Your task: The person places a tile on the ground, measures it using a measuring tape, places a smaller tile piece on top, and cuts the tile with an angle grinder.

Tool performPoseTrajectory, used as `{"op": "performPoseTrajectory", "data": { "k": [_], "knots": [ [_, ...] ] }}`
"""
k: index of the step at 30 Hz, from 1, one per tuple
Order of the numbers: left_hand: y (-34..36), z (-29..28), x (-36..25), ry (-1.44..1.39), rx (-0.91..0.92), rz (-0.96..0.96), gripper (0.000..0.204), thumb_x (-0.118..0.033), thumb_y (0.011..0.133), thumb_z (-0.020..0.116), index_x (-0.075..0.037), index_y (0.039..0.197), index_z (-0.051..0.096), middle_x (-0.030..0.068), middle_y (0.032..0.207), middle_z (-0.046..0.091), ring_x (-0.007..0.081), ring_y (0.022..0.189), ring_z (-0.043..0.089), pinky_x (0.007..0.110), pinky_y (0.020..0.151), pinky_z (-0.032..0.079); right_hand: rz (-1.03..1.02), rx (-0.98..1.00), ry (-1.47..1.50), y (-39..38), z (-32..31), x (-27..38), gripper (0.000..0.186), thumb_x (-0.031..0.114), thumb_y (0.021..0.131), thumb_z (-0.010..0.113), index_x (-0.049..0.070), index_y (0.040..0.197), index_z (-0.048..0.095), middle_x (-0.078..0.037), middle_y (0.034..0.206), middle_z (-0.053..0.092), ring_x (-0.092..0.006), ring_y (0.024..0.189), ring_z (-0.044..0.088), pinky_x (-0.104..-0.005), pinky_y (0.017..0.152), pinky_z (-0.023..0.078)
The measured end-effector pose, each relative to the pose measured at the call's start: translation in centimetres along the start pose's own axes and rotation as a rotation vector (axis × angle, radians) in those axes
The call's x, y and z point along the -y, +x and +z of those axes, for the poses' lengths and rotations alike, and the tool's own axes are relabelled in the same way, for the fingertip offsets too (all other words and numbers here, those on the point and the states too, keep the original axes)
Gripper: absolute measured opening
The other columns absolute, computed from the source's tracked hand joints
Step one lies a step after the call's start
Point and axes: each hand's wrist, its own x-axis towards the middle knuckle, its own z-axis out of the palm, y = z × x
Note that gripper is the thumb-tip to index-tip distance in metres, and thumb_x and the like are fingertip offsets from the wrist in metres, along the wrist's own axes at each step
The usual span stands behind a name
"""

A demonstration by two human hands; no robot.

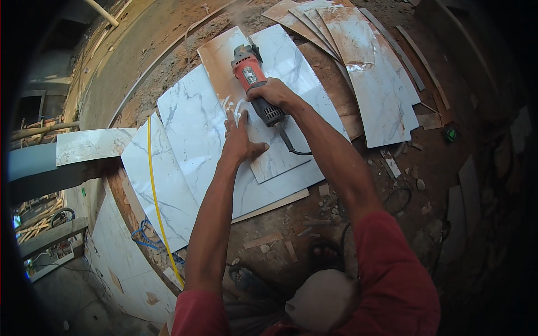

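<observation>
My right hand (273, 93) is wrapped round the body of a red and black angle grinder (250, 74), whose head points away from me over the far end of a narrow marble-patterned tile (283, 159). Reddish-brown dust coats the far part of that tile, and a faint haze hangs beyond the grinder's head. The disc itself cannot be made out. Left of the grinder, my left hand (240, 140) presses down on the tile with its fingers spread. Underneath lie larger white tiles with grey veins (193, 120). A black cord (288, 141) runs from the grinder's rear.
Fanned-out dusty tiles (381, 98) lie at the far right, close to a small green and black object (450, 135). A yellow strip (155, 196) crosses the tiles on the left, near a tangled blue cord (147, 235). Broken tile pieces (390, 163) litter the dirt ground near my feet.
</observation>
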Motion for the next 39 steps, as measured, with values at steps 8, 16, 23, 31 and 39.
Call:
{"op": "performPoseTrajectory", "data": {
  "k": [8,16,23,31,39],
  "knots": [
    [0.1,0.1,0.1,-0.027,-0.003,0.002,0.12,-0.031,0.054,0.092,0.0,0.15,0.026,0.0341,0.155,0.008,0.0438,0.144,0.02,0.045,0.115,0.03,0.017,0.008,-0.006,-1.0,-0.2,-0.4,0.041,0.026,0.066,0.077,-0.01,0.083,0.068,-0.013,0.075,0.067,-0.0191,0.061,0.062,-0.0314,0.058,0.05],
    [0.1,0.1,0.1,-0.024,-0.01,0.017,0.12,-0.032,0.054,0.091,0.001,0.149,0.026,0.0349,0.154,0.009,0.0444,0.143,0.023,0.045,0.115,0.031,0.006,0.011,0.007,-1.9,-0.2,-0.8,0.041,0.027,0.066,0.077,-0.01,0.082,0.069,-0.013,0.075,0.067,-0.0188,0.061,0.062,-0.0312,0.058,0.05],
    [0.1,0.2,0.2,0.006,-0.023,0.031,0.12,-0.032,0.054,0.091,-0.001,0.15,0.026,0.0351,0.154,0.011,0.0443,0.142,0.025,0.045,0.113,0.034,0.017,0.008,0.015,-2.7,-0.1,-1.1,0.03,0.023,0.068,0.075,-0.002,0.082,0.068,-0.008,0.07,0.064,-0.0145,0.053,0.056,-0.0285,0.052,0.047],
    [0.1,0.3,0.4,0.008,-0.034,0.034,0.119,-0.032,0.055,0.09,-0.002,0.15,0.025,0.0347,0.154,0.011,0.0448,0.14,0.03,0.044,0.112,0.035,0.023,-0.001,0.01,-3.0,0.0,-1.5,0.031,0.023,0.067,0.076,-0.002,0.083,0.067,-0.008,0.07,0.064,-0.0147,0.053,0.057,-0.0289,0.051,0.047],
    [0.0,0.1,0.1,-0.013,-0.027,0.026,0.118,-0.032,0.055,0.091,-0.002,0.149,0.026,0.0341,0.154,0.011,0.0446,0.141,0.028,0.045,0.112,0.035,0.007,0.0,0.025,-4.1,0.0,-1.5,0.032,0.023,0.066,0.077,-0.002,0.083,0.067,-0.007,0.07,0.064,-0.0145,0.052,0.056,-0.0284,0.05,0.046]
  ]
}}
